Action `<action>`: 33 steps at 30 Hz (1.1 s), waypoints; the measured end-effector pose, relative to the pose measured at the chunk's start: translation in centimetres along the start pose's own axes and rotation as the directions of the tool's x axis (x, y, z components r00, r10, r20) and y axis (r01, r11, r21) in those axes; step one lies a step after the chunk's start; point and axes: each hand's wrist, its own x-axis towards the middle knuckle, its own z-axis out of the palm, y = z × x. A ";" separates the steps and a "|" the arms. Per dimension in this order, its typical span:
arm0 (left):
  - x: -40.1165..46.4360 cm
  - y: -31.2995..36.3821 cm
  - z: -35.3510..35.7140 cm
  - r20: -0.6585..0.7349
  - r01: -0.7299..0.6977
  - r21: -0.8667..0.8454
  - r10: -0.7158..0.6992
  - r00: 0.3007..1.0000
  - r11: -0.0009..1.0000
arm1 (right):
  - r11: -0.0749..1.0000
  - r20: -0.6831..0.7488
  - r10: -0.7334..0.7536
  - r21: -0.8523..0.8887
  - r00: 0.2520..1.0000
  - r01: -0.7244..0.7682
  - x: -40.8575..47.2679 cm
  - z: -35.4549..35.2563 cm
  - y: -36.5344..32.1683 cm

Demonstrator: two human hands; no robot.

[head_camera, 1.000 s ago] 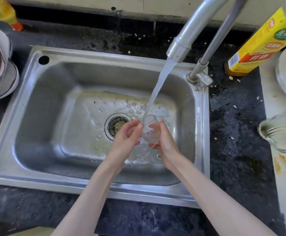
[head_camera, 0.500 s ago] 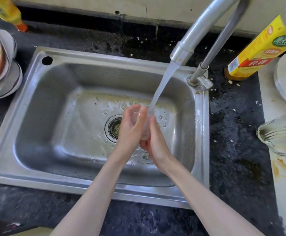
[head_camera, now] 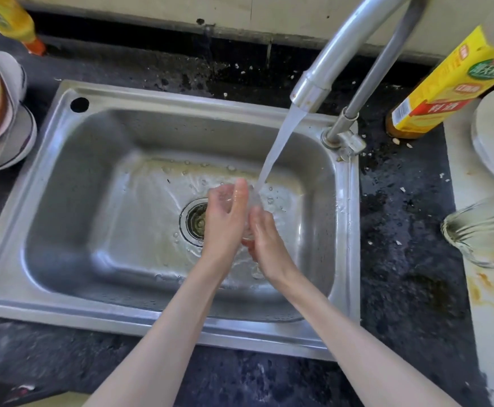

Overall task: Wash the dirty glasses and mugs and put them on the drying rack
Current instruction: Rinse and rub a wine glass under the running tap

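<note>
Since a second ago, both hands have closed tighter around the clear stemmed glass (head_camera: 247, 227) and lifted it toward the stream. I see my left hand (head_camera: 225, 218) wrapping its bowl, fingers curled, while my right hand (head_camera: 264, 239) cups the opposite side; the grip is snug on both. Smooth water falls from the curved steel faucet (head_camera: 322, 74) at one o'clock onto the glass, above the brushed steel sink (head_camera: 72, 183). On the speckled dark desk (head_camera: 401, 230), ribbed glassware (head_camera: 480, 230) lies at three o'clock.

Dark speckled counter (head_camera: 410, 259), pale wall (head_camera: 269, 13)
</note>
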 end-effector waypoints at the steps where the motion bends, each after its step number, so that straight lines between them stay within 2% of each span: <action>1: 0.0 0.1 -0.2 0.040 -0.009 -0.024 0.010 0.999 1.000 | 0.998 0.017 0.043 0.037 0.999 -0.043 0.0 -0.5 -0.2; 3: -0.1 0.3 -0.4 0.124 -0.019 -0.030 0.023 0.992 0.999 | 0.978 0.027 0.167 0.119 0.986 -0.169 0.1 -1.5 -0.9; 5: 0.1 0.2 -0.5 0.189 -0.015 -0.024 0.020 0.982 1.000 | 0.970 0.024 0.189 0.148 0.982 -0.190 0.4 -2.2 -0.8; 9: 0.8 0.2 -1.1 0.261 0.118 -0.171 -0.070 0.963 0.978 | 0.988 -0.072 0.156 0.022 0.985 -0.155 1.0 -2.5 -1.2; 11: 1.2 0.2 -2.2 0.328 0.131 -0.160 -0.073 0.942 0.978 | 0.984 -0.147 0.138 -0.096 0.979 -0.153 1.7 -3.1 -1.6; 13: 1.9 0.4 -3.3 0.428 0.095 -0.030 -0.074 0.901 0.995 | 0.959 -0.180 0.090 -0.248 0.980 -0.134 2.4 -3.6 -1.6; 15: 2.8 0.6 -4.0 0.466 -0.049 0.217 -0.059 0.883 0.975 | 0.927 -0.172 0.072 -0.353 0.982 -0.129 2.9 -4.3 -1.6; 17: 3.4 0.7 -3.9 0.483 -0.256 0.442 0.013 0.876 0.860 | 0.921 -0.101 0.073 -0.375 0.992 -0.106 3.4 -4.6 -2.3; 18: 3.6 0.8 -3.7 0.468 -0.315 0.509 0.050 0.882 0.801 | 0.927 -0.052 0.075 -0.364 0.996 -0.089 3.5 -4.7 -2.8; 19: 3.7 1.0 -3.5 0.428 -0.313 0.540 0.065 0.901 0.781 | 0.931 -0.009 0.070 -0.359 0.997 -0.069 3.5 -4.8 -3.4; 21: 3.7 1.2 -3.2 0.345 -0.229 0.539 0.036 0.938 0.811 | 0.907 0.050 0.023 -0.421 0.998 0.000 3.1 -4.8 -3.9; 23: 3.3 1.5 -3.0 0.327 -0.083 0.497 -0.098 0.940 0.864 | 0.860 0.055 -0.034 -0.507 0.998 0.058 2.4 -5.0 -4.0; 25: 2.6 1.7 -3.1 0.395 0.027 0.406 -0.202 0.896 0.914 | 0.849 0.030 -0.075 -0.522 0.997 0.080 1.9 -5.0 -3.8; 27: 2.1 1.9 -3.3 0.503 0.061 0.319 -0.224 0.835 0.946 | 0.869 -0.025 -0.095 -0.489 0.995 0.071 1.9 -4.9 -3.8; 29: 1.7 1.8 -3.5 0.581 0.082 0.252 -0.218 0.784 0.964 | 0.894 -0.073 -0.047 -0.448 0.996 0.010 2.6 -5.1 -3.3; 31: 1.6 1.6 -3.7 0.560 0.074 0.241 -0.201 0.804 0.968 | 0.913 -0.071 0.012 -0.407 0.997 -0.040 3.3 -5.2 -2.6; 33: 1.5 1.3 -3.8 0.452 0.039 0.252 -0.154 0.878 0.967 | 0.922 -0.073 0.041 -0.381 0.996 -0.066 3.7 -5.2 -1.8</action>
